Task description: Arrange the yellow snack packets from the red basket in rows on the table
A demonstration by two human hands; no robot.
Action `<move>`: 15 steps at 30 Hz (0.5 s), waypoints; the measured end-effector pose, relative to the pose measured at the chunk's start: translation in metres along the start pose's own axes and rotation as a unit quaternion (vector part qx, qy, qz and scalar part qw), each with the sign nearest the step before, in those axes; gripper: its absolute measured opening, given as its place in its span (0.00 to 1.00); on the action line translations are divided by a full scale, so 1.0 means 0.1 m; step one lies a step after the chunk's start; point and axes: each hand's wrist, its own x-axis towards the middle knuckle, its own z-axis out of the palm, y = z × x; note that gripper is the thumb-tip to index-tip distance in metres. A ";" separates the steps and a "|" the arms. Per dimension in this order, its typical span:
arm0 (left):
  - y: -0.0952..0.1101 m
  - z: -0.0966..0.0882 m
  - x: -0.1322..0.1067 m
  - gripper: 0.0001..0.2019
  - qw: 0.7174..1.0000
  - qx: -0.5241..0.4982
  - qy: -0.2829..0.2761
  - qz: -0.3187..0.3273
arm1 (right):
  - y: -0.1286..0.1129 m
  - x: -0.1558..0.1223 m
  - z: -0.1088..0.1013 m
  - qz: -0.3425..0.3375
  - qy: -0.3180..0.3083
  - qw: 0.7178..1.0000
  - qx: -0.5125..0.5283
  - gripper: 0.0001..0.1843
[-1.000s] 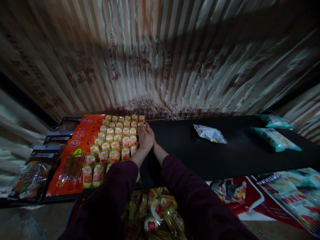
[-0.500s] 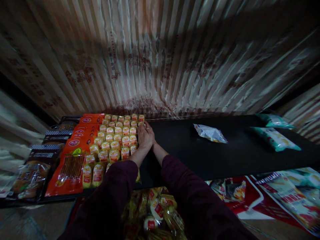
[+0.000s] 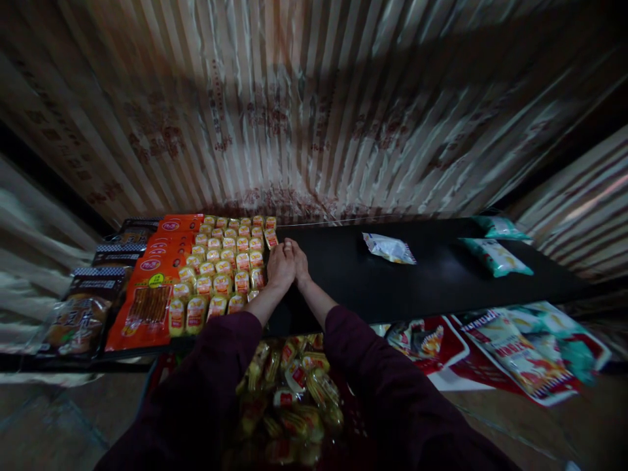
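My left hand is at the right edge of a block of small yellow-wrapped cakes, which stand in rows on a black shelf. Pressed against it from the right is my right hand, fingers bent and touching the left. Both hands are closed together, and whatever lies between or under the fingers is hidden. Just beyond the left fingertips, one wrapped cake leans at a tilt in the rightmost column. Loose wrapped cakes fill a red basket below my forearms.
Orange snack packs and dark bread bags lie left of the cakes. A white packet and green-white bags rest on the shelf's right. Red baskets with chip bags stand below. A striped curtain hangs behind.
Both hands have come slightly nearer along the rightmost column, still together. A tilted cake now shows beyond the left fingertips. The view has shifted, bringing more of the right-hand baskets into sight.
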 end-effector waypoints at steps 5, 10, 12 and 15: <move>-0.10 -0.25 -0.53 0.16 0.998 -0.006 -0.030 0.046 | -0.30 -0.66 -0.27 -0.007 -0.028 0.999 0.025 0.20; -0.21 -0.43 -1.14 0.16 0.998 -0.039 -0.039 0.033 | -0.46 -1.38 -0.34 0.000 -0.053 0.997 0.063 0.20; -0.24 -0.50 -1.36 0.16 0.998 -0.043 -0.048 0.028 | -0.50 -1.60 -0.36 0.008 -0.063 0.996 0.062 0.19; -0.29 -0.58 -1.63 0.16 0.997 -0.043 -0.055 0.019 | -0.55 -1.87 -0.39 0.017 -0.076 0.996 0.050 0.19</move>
